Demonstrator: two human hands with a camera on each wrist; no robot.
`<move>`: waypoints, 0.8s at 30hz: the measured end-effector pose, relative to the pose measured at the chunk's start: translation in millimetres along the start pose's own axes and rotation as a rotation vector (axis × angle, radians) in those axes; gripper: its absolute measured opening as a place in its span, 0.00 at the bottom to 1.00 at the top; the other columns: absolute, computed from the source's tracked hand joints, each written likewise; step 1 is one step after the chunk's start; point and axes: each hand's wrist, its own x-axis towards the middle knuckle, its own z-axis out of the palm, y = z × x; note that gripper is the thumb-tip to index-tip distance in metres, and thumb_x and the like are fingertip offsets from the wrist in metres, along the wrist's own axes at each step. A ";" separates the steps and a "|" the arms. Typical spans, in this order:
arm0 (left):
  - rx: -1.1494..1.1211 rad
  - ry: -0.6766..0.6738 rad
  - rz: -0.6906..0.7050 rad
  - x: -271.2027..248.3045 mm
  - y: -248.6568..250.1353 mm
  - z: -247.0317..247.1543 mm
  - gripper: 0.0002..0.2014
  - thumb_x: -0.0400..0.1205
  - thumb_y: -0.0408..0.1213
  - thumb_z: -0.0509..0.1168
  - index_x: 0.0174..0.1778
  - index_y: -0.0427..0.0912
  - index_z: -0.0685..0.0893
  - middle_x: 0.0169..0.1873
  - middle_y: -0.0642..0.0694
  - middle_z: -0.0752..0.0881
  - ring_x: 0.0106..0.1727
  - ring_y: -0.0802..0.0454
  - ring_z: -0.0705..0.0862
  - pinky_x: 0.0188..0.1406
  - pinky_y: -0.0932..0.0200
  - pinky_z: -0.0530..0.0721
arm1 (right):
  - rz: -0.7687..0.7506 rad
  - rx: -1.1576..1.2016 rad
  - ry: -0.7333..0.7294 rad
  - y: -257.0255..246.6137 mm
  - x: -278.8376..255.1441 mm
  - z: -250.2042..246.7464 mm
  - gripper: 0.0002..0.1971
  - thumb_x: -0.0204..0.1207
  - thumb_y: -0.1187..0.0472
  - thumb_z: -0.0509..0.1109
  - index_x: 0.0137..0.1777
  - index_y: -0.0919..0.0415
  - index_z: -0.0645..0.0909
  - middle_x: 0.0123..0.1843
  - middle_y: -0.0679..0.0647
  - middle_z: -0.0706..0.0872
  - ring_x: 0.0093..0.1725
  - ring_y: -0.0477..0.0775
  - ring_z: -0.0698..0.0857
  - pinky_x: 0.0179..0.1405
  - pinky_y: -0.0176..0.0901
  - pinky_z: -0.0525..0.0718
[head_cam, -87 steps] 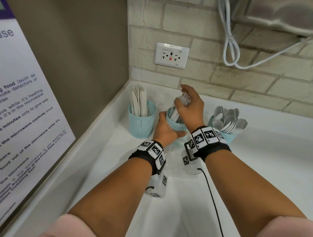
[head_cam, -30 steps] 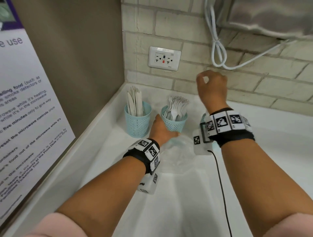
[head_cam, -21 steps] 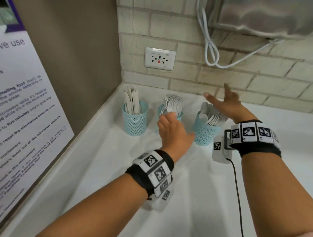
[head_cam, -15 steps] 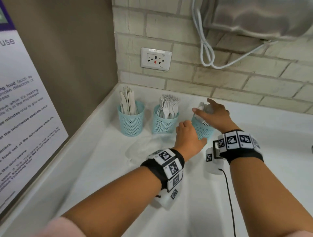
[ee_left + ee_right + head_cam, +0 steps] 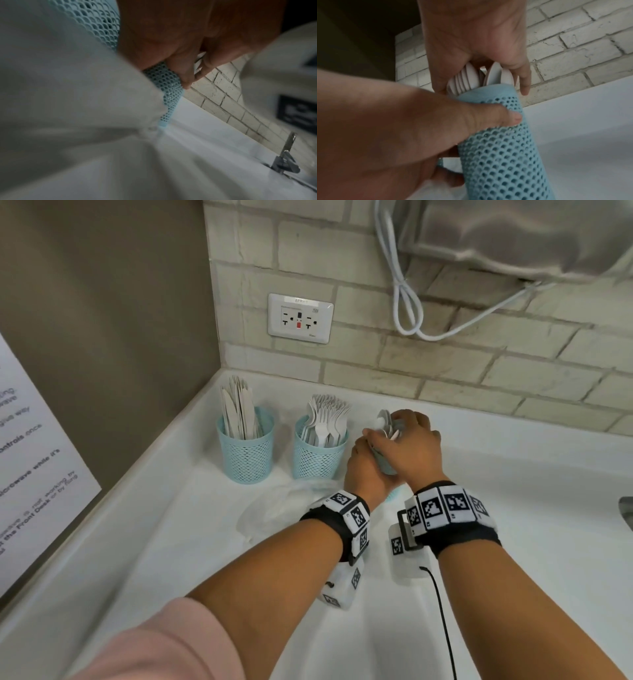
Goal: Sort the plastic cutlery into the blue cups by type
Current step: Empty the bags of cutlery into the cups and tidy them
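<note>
**Tidying the spoons in the third cup**

Left hand (image 5: 406, 135) is wrapping the spoon cup (image 5: 503, 142), thumb pressing across the mesh wall just below the rim, fingers curling round the far side. Right hand (image 5: 471, 40) is coming down over the top, fingers closing on the bunch of white spoons (image 5: 471, 79), bowls up and fanned, handles down inside the cup. Grip is a loose cage round the bowls, not a tight fist.

Doing it well, as a judgement: the left hand should be bracing the cup flat on the white counter (image 5: 205, 542) while the right is squeezing the bowls together and pressing the handles to the bottom; pushing sideways is risking a tip, since the mesh cup looks light.

Head view is showing the whole row: knife cup (image 5: 247, 453) in the corner, fork cup (image 5: 318, 455) beside it, both full and upright, spoon cup mostly hidden behind the two hands. A crumpled clear plastic bag (image 5: 284, 508) is lying just in front of the cups. No loose cutlery showing, so sorting looks nearly finished.

Right wrist view is giving the thumb placement and spoon bowls. Left wrist view is mostly blurred bag and cup mesh, plus a faucet (image 5: 284, 158) further along the counter.
</note>
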 end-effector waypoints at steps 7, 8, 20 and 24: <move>0.314 0.009 0.114 14.1 -14.7 -5.1 0.34 0.71 0.40 0.73 0.72 0.38 0.70 0.66 0.38 0.78 0.64 0.44 0.78 0.60 0.59 0.75 | -0.117 -0.051 -0.101 -7.0 28.6 6.9 0.32 0.68 0.34 0.66 0.71 0.46 0.72 0.69 0.51 0.79 0.68 0.60 0.75 0.64 0.48 0.69; 0.314 0.043 0.166 15.3 -13.4 -5.3 0.30 0.73 0.43 0.69 0.71 0.41 0.72 0.68 0.39 0.78 0.65 0.44 0.78 0.59 0.53 0.80 | -0.187 -0.062 -0.073 -5.9 27.0 9.8 0.28 0.67 0.34 0.63 0.65 0.46 0.78 0.63 0.51 0.83 0.62 0.59 0.79 0.57 0.45 0.71; 0.436 0.037 0.117 17.3 -19.6 -6.2 0.42 0.57 0.46 0.84 0.62 0.42 0.69 0.57 0.47 0.81 0.56 0.49 0.82 0.56 0.54 0.83 | -0.215 0.146 0.172 1.8 13.2 5.7 0.27 0.70 0.43 0.59 0.66 0.53 0.80 0.64 0.58 0.79 0.65 0.61 0.73 0.60 0.53 0.77; 0.451 0.031 0.121 21.2 -23.4 -5.2 0.39 0.59 0.45 0.83 0.59 0.43 0.68 0.57 0.46 0.81 0.57 0.47 0.82 0.58 0.50 0.83 | -0.181 0.162 -0.113 0.9 30.0 -1.7 0.34 0.67 0.41 0.66 0.76 0.46 0.69 0.75 0.56 0.71 0.74 0.58 0.69 0.72 0.53 0.70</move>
